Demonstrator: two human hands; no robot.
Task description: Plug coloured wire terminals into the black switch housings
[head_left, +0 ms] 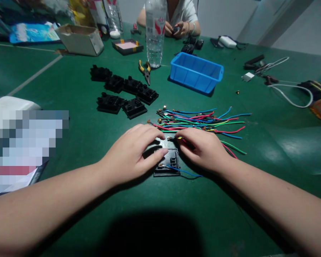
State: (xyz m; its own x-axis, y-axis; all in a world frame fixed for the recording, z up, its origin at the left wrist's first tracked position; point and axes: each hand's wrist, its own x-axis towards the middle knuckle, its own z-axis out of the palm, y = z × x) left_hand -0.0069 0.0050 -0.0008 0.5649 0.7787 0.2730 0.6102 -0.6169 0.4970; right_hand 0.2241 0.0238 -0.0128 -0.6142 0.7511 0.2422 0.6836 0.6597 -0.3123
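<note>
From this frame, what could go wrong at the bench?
Three possible risks:
1. The blue wire trails from the black panel close by the right hand, so that hand might snag it and tug its connector.
2. The colored wires overlap in a loose pile just beyond the hands, so pulling one could drag or tangle others.
3. The tall bottle stands upright near the pliers; a careless reach might tip it.
</note>
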